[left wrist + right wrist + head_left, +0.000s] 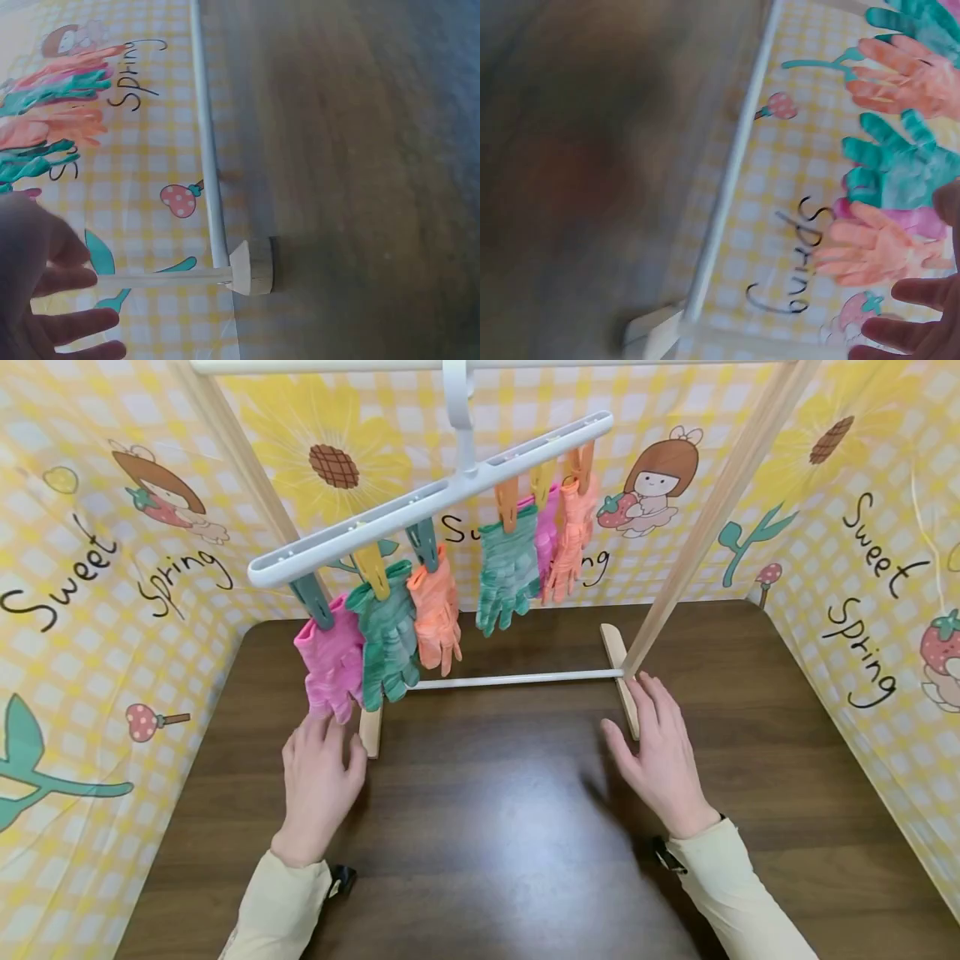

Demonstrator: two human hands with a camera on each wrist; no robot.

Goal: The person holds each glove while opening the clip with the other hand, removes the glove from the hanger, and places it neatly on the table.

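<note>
My left hand (322,781) is held out below a pink glove (330,656), fingers loosely extended and holding nothing. On the other side my right hand (660,752) spreads its fingers beside the wooden foot (611,647) of a rack; whether it touches the foot I cannot tell. A white hanger (405,514) hangs tilted from the rack's top bar. Clothespins such as a yellow one (371,568) clip several small gloves to it, among them a green glove (390,639), an orange glove (437,614) and another green glove (907,165). The magenta glove (547,531) is partly hidden.
Wooden posts (720,518) hold up the rack, and a white lower rod (517,679) joins its feet. It stands on a dark wooden table (487,827). Yellow checked cloth (67,668) with printed flowers and girls walls the left, back and right.
</note>
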